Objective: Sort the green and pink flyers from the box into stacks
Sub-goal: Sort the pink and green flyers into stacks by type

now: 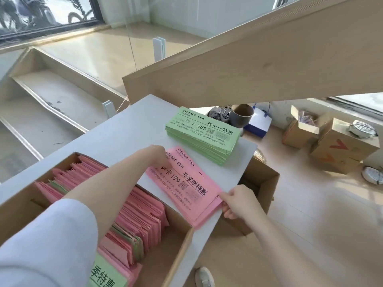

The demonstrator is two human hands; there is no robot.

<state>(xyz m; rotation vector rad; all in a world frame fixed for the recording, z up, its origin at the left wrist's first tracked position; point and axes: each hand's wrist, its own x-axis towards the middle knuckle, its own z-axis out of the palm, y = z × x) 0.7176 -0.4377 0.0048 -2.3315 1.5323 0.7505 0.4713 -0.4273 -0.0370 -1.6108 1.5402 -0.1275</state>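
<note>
A thick stack of green flyers [204,134] lies at the far right of the grey table [124,129]. Just nearer sits a thinner stack of pink flyers [190,189]. My left hand [159,155] reaches across the box and rests its fingers on the pink stack's far end. My right hand [235,200] pinches the near right corner of that pink stack at the table's edge. The cardboard box [172,251] at lower left holds several upright pink flyers [136,214] with some green ones mixed in. One green flyer [105,274] lies at its near end.
An open cardboard box [261,183] stands on the floor under the table's right edge. More boxes [339,148], a grey pot [241,117] and a white-blue bag [258,123] sit further right. A wooden beam [248,59] slants overhead. A shoe [204,276] shows below.
</note>
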